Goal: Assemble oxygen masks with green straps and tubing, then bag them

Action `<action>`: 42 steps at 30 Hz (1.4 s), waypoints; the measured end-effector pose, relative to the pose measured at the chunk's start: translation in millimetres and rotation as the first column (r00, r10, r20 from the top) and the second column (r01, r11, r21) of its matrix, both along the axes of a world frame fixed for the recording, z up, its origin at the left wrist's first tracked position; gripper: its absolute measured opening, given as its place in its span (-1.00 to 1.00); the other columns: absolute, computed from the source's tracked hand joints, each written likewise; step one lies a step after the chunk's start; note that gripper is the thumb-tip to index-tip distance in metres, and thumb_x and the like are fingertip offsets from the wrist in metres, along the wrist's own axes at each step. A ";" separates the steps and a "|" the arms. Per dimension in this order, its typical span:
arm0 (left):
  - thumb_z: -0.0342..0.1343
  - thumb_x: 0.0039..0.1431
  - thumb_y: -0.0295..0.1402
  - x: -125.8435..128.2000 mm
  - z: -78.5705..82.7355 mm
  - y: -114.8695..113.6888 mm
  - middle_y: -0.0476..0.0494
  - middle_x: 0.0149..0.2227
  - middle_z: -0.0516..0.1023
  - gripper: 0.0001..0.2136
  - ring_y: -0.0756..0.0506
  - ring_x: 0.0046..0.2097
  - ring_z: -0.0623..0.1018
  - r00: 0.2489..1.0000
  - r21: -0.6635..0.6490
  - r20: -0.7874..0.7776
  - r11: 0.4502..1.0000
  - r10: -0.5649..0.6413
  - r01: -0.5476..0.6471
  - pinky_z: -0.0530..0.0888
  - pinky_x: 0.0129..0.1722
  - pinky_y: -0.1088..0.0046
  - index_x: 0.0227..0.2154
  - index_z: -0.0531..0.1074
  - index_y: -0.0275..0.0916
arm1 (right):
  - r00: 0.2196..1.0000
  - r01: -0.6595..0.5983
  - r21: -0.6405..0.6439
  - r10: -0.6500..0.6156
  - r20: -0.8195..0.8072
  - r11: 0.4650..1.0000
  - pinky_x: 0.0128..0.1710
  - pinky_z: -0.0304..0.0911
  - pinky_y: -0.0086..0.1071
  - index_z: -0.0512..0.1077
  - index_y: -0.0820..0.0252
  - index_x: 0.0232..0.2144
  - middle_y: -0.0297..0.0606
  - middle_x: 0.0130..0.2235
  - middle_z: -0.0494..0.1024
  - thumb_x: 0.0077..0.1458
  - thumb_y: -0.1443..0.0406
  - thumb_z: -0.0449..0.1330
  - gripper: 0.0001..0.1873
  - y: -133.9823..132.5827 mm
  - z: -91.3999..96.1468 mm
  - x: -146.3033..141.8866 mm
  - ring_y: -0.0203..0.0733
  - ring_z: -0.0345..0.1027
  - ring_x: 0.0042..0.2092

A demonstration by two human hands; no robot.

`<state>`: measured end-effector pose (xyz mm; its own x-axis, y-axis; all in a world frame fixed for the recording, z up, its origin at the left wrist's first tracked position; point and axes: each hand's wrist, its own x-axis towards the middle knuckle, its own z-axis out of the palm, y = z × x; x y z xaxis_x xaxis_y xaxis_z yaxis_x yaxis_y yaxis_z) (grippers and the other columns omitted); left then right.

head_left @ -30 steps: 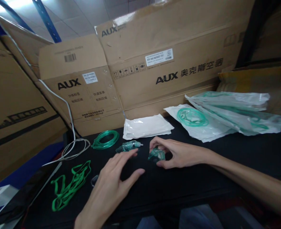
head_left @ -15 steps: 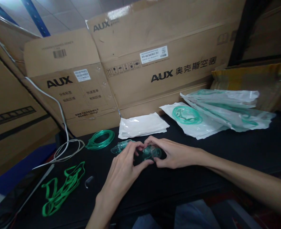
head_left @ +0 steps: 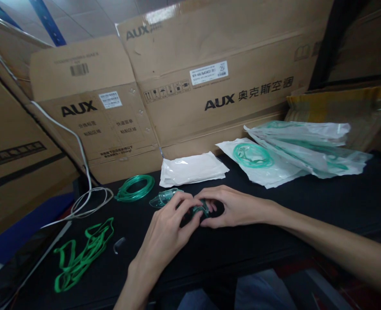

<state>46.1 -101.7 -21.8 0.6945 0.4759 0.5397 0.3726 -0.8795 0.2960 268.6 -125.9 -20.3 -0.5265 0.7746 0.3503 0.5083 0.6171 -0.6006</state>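
Observation:
Both hands meet over the black table around a small clear green plastic nebulizer cup (head_left: 202, 209), mostly hidden by the fingers. My left hand (head_left: 172, 219) is closed on it, thumb and fingertips pinching from the left. My right hand (head_left: 232, 207) curls round it from the right, fingers behind and thumb in front. Just beyond my left fingers lies a see-through greenish plastic face mask (head_left: 165, 198), partly covered by the hand. A coil of green tubing (head_left: 136, 188) rests farther left. Nearer me are a green elastic strap (head_left: 83, 258) and a small clear bent piece (head_left: 119, 245).
White packets (head_left: 193, 169) lie behind the hands. Bagged green tubing sets (head_left: 293, 150) are piled at the right. Large cardboard boxes (head_left: 235, 51) stand along the back. A white cable (head_left: 88, 172) loops down at the left.
The round end of the cup that faced right is now out of sight among the fingers. My right fingers have curled in, and the left thumb has moved up onto the cup.

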 end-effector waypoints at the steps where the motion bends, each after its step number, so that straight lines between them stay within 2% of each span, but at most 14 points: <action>1: 0.11 0.33 -0.43 -0.4 -0.3 0.3 -0.10 -0.07 0.48 -0.84 -0.07 -0.06 0.54 1.000 0.005 0.010 1.000 -0.003 0.003 0.51 -0.11 0.43 -0.06 0.43 -0.12 | 1.000 -0.008 0.006 0.008 0.003 1.000 -0.33 0.25 -0.43 0.47 0.18 -0.13 -0.37 -0.32 0.44 0.09 0.16 0.33 -0.67 -0.1 0.8 0.1 -0.29 0.32 -0.36; 7: 0.11 0.32 -0.46 -2.5 1.2 0.0 -0.06 -0.15 0.53 -0.87 -0.04 -0.18 0.55 0.998 0.068 0.062 0.997 0.032 -0.036 0.49 -0.20 0.49 -0.12 0.45 -0.15 | 0.999 -0.046 0.014 0.045 0.020 0.999 -0.27 0.26 -0.41 0.48 0.17 -0.06 -0.33 -0.27 0.45 0.11 0.09 0.35 -0.58 0.1 3.1 2.1 -0.25 0.33 -0.29; 11: 0.09 0.35 -0.41 -4.8 2.5 -0.4 -0.06 -0.16 0.55 -0.90 0.01 -0.31 0.52 0.991 0.064 0.090 0.993 0.096 -0.102 0.46 -0.27 0.50 -0.14 0.47 -0.15 | 1.000 0.007 0.007 -0.007 0.021 1.000 -0.29 0.25 -0.41 0.48 0.17 -0.01 -0.35 -0.30 0.44 0.11 0.05 0.35 -0.53 1.6 2.5 2.7 -0.25 0.31 -0.31; 15: 0.10 0.35 -0.40 -5.9 2.4 0.3 -0.05 -0.17 0.58 -0.92 0.01 -0.33 0.53 0.984 0.051 0.120 0.989 0.133 -0.140 0.46 -0.28 0.50 -0.16 0.47 -0.18 | 0.998 0.056 0.045 -0.057 0.024 0.997 -0.25 0.25 -0.39 0.49 0.18 -0.06 -0.32 -0.26 0.49 0.09 0.03 0.36 -0.54 3.0 2.4 1.6 -0.23 0.33 -0.29; 18: 0.12 0.31 -0.43 -4.8 2.5 1.1 -0.02 -0.20 0.57 -0.92 0.02 -0.34 0.54 0.976 0.030 0.143 0.985 0.161 -0.167 0.46 -0.28 0.50 -0.18 0.47 -0.18 | 0.996 0.087 0.093 -0.088 0.005 0.992 -0.22 0.26 -0.38 0.47 0.19 -0.08 -0.30 -0.24 0.51 0.10 0.08 0.36 -0.58 3.8 1.7 1.3 -0.21 0.36 -0.25; 22: 0.10 0.29 -0.46 -2.9 3.8 1.7 -0.02 -0.20 0.57 -0.87 0.00 -0.31 0.56 0.962 -0.043 0.182 0.979 0.203 -0.199 0.48 -0.28 0.51 -0.15 0.47 -0.17 | 0.993 0.111 0.155 -0.104 -0.048 0.982 -0.05 0.26 -0.36 0.44 0.19 -0.07 -0.25 -0.11 0.54 0.14 0.19 0.35 -0.65 4.5 0.3 2.2 -0.18 0.43 -0.09; 26: 0.09 0.32 -0.39 -2.2 4.4 1.2 -0.04 -0.15 0.59 -0.86 -0.02 -0.27 0.58 0.961 -0.089 0.198 0.980 0.193 -0.179 0.50 -0.25 0.49 -0.12 0.49 -0.16 | 0.990 0.136 0.145 -0.129 -0.061 0.980 -0.08 0.29 -0.36 0.41 0.16 -0.06 -0.27 -0.13 0.58 0.15 0.23 0.34 -0.67 4.6 -2.6 2.8 -0.18 0.49 -0.12; 31: 0.14 0.33 -0.29 -2.2 3.9 1.4 -0.04 -0.15 0.61 -0.88 -0.04 -0.22 0.59 0.960 -0.113 0.194 0.976 0.203 -0.184 0.50 -0.20 0.47 -0.16 0.52 -0.16 | 0.989 0.141 0.202 -0.130 -0.068 0.969 -0.15 0.29 -0.40 0.40 0.17 -0.12 -0.29 -0.18 0.56 0.15 0.21 0.34 -0.70 5.2 -6.0 2.3 -0.20 0.48 -0.18; 36: 0.16 0.32 -0.29 -3.2 4.2 1.8 -0.01 -0.10 0.60 -0.85 -0.02 -0.23 0.59 0.966 -0.167 0.191 0.976 0.171 -0.140 0.51 -0.20 0.49 -0.10 0.51 -0.13 | 0.987 0.161 0.229 -0.152 -0.057 0.960 -0.20 0.28 -0.41 0.38 0.17 -0.16 -0.31 -0.23 0.53 0.14 0.17 0.34 -0.69 5.4 -6.9 3.6 -0.22 0.46 -0.23; 42: 0.25 0.25 -0.34 -2.2 2.4 4.2 -0.02 -0.04 0.54 -0.72 0.02 -0.27 0.56 0.985 -0.167 0.140 0.983 0.105 -0.081 0.52 -0.20 0.50 0.01 0.46 -0.10 | 0.986 0.159 0.222 -0.145 -0.079 0.962 -0.14 0.31 -0.38 0.38 0.16 -0.14 -0.28 -0.19 0.53 0.15 0.18 0.34 -0.69 4.3 -5.7 3.6 -0.20 0.46 -0.19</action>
<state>43.9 -97.5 -19.5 0.5615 0.6230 0.5446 0.3919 -0.7799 0.4880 272.2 -121.7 -26.0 -0.3806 0.7404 0.5540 0.5737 0.6589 -0.4865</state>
